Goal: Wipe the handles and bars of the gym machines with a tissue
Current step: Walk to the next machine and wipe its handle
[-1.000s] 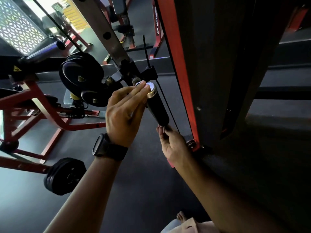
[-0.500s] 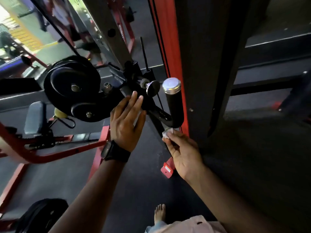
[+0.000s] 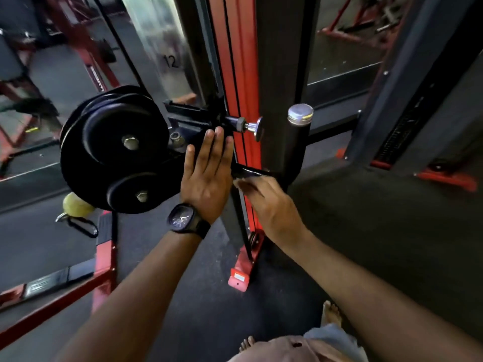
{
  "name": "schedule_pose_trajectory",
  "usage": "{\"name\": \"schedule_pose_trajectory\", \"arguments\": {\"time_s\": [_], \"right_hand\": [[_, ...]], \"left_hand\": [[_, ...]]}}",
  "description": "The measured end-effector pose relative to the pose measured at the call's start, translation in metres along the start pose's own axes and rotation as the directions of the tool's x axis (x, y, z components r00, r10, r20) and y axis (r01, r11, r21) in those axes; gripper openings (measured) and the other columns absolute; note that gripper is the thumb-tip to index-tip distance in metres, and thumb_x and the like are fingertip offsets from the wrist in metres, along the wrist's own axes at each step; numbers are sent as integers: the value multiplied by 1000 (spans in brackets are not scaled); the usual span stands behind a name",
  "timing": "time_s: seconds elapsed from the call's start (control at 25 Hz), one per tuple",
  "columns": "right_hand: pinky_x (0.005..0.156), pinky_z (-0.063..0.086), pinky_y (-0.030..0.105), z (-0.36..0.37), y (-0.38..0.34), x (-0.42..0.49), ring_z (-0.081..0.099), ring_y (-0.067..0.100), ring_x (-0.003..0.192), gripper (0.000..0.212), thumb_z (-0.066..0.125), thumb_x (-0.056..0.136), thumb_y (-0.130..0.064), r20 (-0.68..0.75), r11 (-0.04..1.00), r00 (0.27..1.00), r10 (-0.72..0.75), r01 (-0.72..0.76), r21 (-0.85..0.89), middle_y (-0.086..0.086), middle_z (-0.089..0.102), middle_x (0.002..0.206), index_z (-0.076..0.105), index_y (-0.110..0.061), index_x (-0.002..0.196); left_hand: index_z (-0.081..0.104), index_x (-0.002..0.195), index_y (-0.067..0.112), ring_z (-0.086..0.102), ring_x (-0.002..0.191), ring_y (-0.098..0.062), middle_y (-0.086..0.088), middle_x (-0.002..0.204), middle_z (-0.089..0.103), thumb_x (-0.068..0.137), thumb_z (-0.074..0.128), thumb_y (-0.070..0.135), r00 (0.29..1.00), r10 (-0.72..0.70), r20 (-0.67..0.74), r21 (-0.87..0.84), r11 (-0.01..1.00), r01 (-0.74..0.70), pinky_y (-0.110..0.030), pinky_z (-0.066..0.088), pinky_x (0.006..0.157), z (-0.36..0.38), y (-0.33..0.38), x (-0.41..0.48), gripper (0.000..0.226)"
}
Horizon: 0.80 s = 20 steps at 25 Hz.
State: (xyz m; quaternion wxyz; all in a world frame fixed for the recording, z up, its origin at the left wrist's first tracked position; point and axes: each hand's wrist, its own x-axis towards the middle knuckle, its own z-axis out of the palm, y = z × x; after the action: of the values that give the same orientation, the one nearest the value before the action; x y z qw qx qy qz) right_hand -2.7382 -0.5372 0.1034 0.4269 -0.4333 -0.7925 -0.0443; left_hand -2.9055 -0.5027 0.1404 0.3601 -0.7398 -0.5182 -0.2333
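Observation:
A black upright handle (image 3: 295, 150) with a silver cap stands on a short black arm (image 3: 249, 172) that sticks out from the cable machine's carriage. My right hand (image 3: 264, 205), blurred by motion, reaches to that arm just left of the handle's base. It pinches a pale tissue (image 3: 236, 182) at its fingertips, and most of the tissue is hidden. My left hand (image 3: 207, 171) lies flat with straight fingers against the black carriage, just below the silver pull-pin knob (image 3: 257, 128). A black watch sits on the left wrist.
Two black pulley wheels (image 3: 115, 145) hang left of the carriage, with a yellow ball and carabiner (image 3: 77, 206) below them. The red upright (image 3: 239, 74) runs down to a red foot (image 3: 241, 274) on the dark floor. Red frames stand at the left and a dark column at the right.
The view has swung so that the handle stands upright. My right hand slid left from the handle's base along the black arm. My left hand moved up a little on the carriage.

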Motion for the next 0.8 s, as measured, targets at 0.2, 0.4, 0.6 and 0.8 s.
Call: {"name": "schedule_pose_trajectory", "arguments": {"time_s": [0.2,0.4,0.6,0.8], "right_hand": [[53,57,37,21,5,33,64,28,84,19,59,87,-10,240,944,970,-36,112,-310,10,66,101,71,-4,100],[78,58,38,-7,16,21,60,29,99,30,67,82,-2,429,879,902,-50,244,-409,13,61,115,69,-1,112],[70,59,40,9,8,42,61,29,90,22,58,87,-6,483,902,876,-10,217,-373,11,63,106,70,-4,105],[87,53,41,8,8,46,57,31,107,30,46,98,-14,488,850,873,-21,273,-451,14,61,118,65,-3,119]], "left_hand": [[11,157,9,-1,152,-24,-11,164,7,94,60,28,995,4,99,151,988,-19,-52,-9,119,2,-20,2,82],[2,157,6,4,151,-26,-13,164,2,93,60,33,985,107,132,303,942,-143,-54,3,119,8,-28,-2,90],[2,157,5,7,152,-26,-14,164,3,95,57,33,982,149,119,299,937,-178,-53,9,120,6,-28,-2,87],[-3,156,4,0,152,-27,-15,164,-6,95,57,34,982,126,138,250,955,-157,-56,-8,118,8,-28,-2,90]]}}
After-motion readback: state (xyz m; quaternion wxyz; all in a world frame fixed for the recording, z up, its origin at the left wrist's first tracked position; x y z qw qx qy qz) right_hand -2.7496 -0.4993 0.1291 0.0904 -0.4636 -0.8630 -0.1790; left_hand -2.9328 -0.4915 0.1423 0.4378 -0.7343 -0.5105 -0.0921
